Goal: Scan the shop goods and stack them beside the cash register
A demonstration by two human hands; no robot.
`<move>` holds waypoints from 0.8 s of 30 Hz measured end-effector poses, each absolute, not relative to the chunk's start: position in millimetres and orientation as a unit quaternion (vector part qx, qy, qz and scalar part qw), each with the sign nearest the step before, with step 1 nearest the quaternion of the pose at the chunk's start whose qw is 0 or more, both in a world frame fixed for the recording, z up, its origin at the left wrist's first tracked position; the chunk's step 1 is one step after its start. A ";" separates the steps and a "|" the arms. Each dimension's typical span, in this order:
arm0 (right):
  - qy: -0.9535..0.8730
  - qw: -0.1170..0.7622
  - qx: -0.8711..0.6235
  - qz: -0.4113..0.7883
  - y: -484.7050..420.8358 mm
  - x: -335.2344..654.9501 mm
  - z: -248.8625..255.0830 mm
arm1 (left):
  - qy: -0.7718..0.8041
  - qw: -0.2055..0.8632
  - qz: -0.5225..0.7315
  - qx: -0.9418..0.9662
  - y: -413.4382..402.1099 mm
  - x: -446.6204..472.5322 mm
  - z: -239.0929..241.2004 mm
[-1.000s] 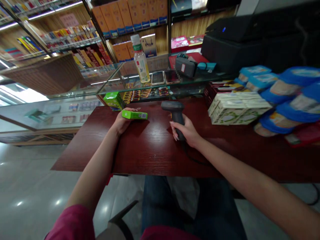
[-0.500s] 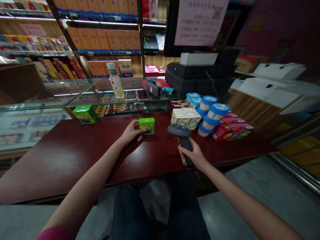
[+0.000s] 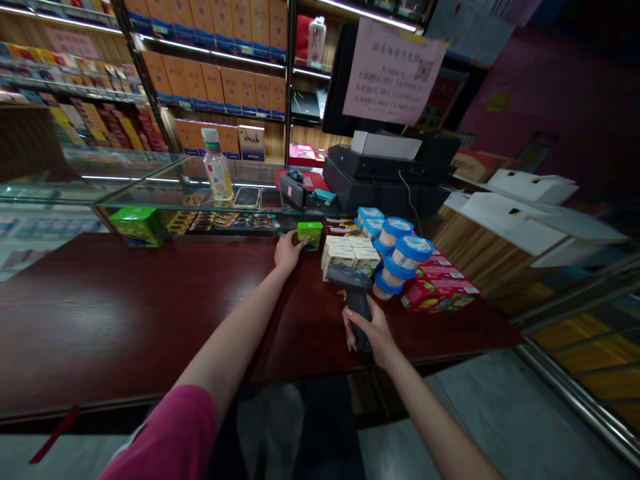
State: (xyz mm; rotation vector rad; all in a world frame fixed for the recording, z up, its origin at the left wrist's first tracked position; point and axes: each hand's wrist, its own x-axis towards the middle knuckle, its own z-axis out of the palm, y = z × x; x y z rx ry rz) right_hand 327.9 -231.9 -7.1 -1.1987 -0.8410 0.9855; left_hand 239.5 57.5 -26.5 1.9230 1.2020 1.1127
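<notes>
fingers of the left hand [image 3: 287,253] curl around a small green box [image 3: 311,233] beside pale cartons [image 3: 349,256]; the right hand [image 3: 379,335] wraps a scanner [image 3: 356,283]. blue-lidded tubs [image 3: 401,259] stand grouped, seemingly done; a larger green pack [image 3: 137,227] sits apart, seemingly left.

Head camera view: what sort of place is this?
Probably a shop's checkout counter: the right hand holds a barcode scanner, orange boxes line the back shelves, and a glass display case borders the counter.
</notes>
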 end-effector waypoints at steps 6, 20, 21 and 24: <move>-0.354 0.623 -0.521 0.463 -233.6 332.7 -11.3 | 0.522 0.296 0.399 0.694 80.2 254.9 -31.2; -0.372 0.574 -0.529 0.502 -231.7 332.1 -1.7 | 0.401 0.419 0.466 0.668 92.2 162.0 -39.9; -0.375 0.565 -0.524 0.514 -228.4 328.5 -1.0 | 0.406 0.402 0.482 0.664 93.7 136.9 -39.6; -0.395 0.537 -0.508 0.546 -209.7 309.1 -0.5 | 0.474 0.313 0.549 0.613 102.5 54.6 -33.5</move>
